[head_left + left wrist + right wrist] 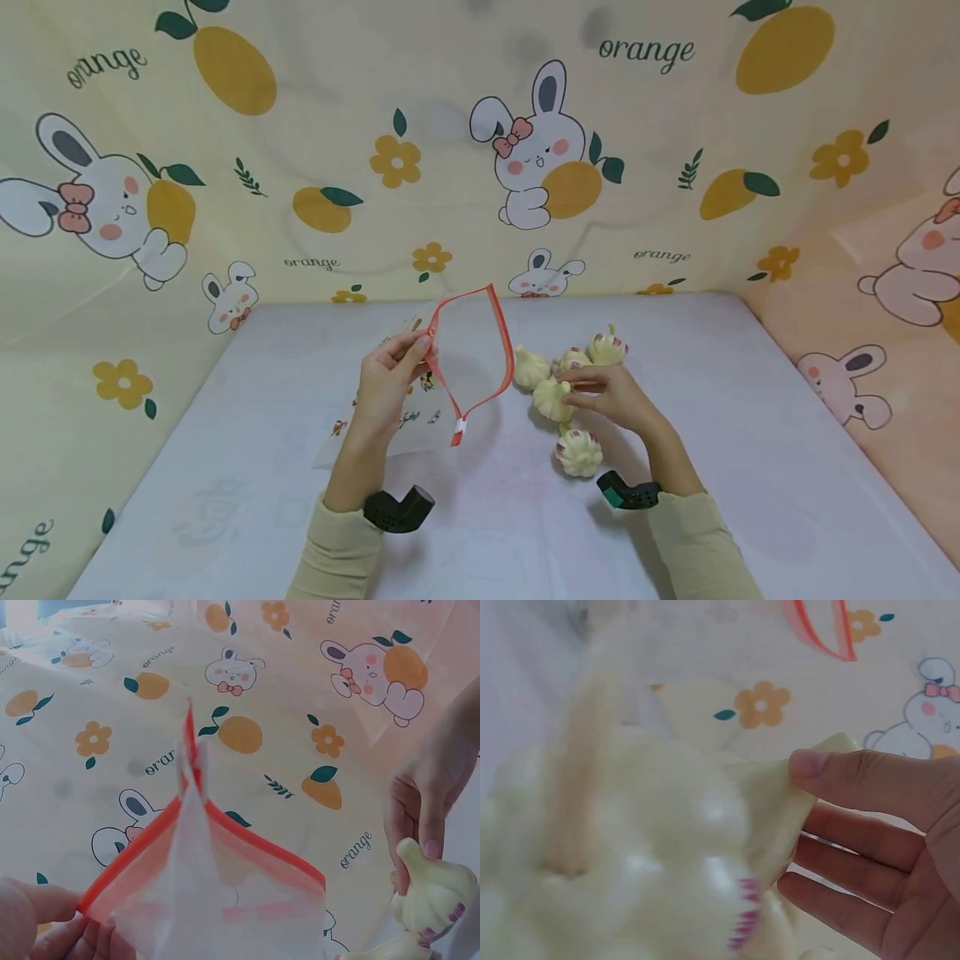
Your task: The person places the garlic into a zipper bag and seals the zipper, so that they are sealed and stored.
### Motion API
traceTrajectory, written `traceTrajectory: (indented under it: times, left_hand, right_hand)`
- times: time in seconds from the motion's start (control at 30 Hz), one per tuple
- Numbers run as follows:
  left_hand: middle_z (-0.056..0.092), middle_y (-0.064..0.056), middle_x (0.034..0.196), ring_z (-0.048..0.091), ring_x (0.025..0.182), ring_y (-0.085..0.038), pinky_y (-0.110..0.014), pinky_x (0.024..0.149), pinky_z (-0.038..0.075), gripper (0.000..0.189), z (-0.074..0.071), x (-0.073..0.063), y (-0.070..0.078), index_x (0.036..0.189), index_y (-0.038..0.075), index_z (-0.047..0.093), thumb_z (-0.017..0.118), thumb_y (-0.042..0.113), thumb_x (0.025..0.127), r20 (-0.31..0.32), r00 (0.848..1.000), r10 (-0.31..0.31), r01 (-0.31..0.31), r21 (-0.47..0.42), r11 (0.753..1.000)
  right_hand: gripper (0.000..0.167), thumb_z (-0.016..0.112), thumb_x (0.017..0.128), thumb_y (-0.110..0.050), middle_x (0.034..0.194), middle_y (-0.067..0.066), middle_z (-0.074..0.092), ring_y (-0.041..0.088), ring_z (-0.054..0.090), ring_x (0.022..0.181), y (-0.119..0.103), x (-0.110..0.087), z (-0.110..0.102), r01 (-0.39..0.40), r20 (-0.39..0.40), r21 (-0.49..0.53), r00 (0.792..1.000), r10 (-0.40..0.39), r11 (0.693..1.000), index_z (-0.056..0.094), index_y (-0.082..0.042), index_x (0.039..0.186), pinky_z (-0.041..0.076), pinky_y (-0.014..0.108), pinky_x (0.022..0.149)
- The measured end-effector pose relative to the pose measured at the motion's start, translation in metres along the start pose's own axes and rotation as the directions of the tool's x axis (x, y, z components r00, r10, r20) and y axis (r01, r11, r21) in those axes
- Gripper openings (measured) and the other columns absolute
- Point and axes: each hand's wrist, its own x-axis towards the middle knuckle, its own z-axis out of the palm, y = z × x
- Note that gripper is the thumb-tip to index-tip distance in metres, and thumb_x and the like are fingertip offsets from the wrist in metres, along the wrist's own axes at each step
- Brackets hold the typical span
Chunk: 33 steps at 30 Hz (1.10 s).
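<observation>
My left hand (386,383) pinches the red zip edge of a clear plastic zip bag (397,433) printed with small figures. The bag's mouth gapes in a wide loop, facing the right hand; a white slider (461,426) sits at its near corner. My right hand (611,396) has thumb and fingers at the neck of a pale garlic bulb (552,402), pinching it. In the right wrist view the thumb lies on that bulb's stem (840,744). A purple-marked garlic bulb (667,847) fills the foreground there.
More garlic bulbs cluster around the held one: one bulb (531,367) on its left, another (608,348) at the back right, and one (579,452) nearer me. They lie on a white tabletop (247,500). A cloth with rabbits and oranges (450,50) hangs behind the table.
</observation>
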Motion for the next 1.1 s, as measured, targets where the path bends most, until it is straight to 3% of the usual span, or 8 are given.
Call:
traceTrajectory:
  times: [0.2,0.3,0.6,0.87,1.1]
  left_hand:
    - [0.066,0.011,0.076,0.063,0.076,-0.005,-0.017,0.08,0.058,0.026,-0.001,0.001,-0.001,0.115,-0.006,0.061,0.057,0.012,0.097,-0.008,1.0,-0.006,0.006,0.003,1.0]
    - [0.066,0.011,0.077,0.063,0.076,-0.005,-0.017,0.08,0.058,0.027,-0.001,0.0,0.0,0.116,-0.006,0.06,0.057,0.012,0.097,-0.008,1.0,-0.007,0.007,0.005,1.0]
    - [0.067,0.01,0.078,0.064,0.077,-0.005,-0.017,0.08,0.058,0.026,0.0,-0.001,0.0,0.115,-0.006,0.061,0.057,0.011,0.096,0.005,1.0,0.002,-0.002,-0.017,1.0]
    - [0.066,0.011,0.077,0.063,0.076,-0.005,-0.017,0.081,0.058,0.027,0.001,0.0,0.0,0.116,-0.006,0.06,0.056,0.011,0.097,0.005,1.0,-0.005,0.005,-0.004,1.0]
    - [0.066,0.011,0.077,0.063,0.076,-0.005,-0.016,0.081,0.058,0.027,0.001,-0.001,0.001,0.118,-0.006,0.06,0.056,0.011,0.097,0.005,1.0,-0.006,0.006,0.003,1.0]
  right_hand:
    - [0.029,0.072,0.084,-0.006,0.116,0.023,0.068,-0.004,0.063,0.098,-0.006,0.001,-0.007,0.018,-0.041,0.028,0.999,-0.017,0.999,0.069,0.003,0.111,0.059,0.035,0.088]
    - [0.03,0.072,0.084,-0.005,0.117,0.024,0.068,-0.016,0.057,0.096,-0.01,0.003,-0.01,0.04,-0.055,0.04,0.998,-0.038,0.998,0.069,0.004,0.112,0.059,0.034,0.088]
    - [0.027,0.071,0.084,-0.004,0.113,0.025,0.069,-0.016,0.056,0.101,-0.017,0.007,-0.012,0.077,-0.083,0.076,0.994,-0.071,0.994,0.069,0.003,0.111,0.056,0.044,0.092]
    - [0.029,0.071,0.084,-0.003,0.114,0.028,0.067,-0.01,0.062,0.096,-0.026,0.009,-0.011,0.079,-0.106,0.118,0.992,-0.067,0.99,0.068,0.006,0.111,0.056,0.015,0.085]
    - [0.029,0.072,0.082,-0.001,0.113,0.029,0.068,-0.012,0.062,0.095,-0.029,0.011,-0.009,0.089,-0.122,0.137,0.99,-0.072,0.987,0.068,0.007,0.11,0.055,0.013,0.085]
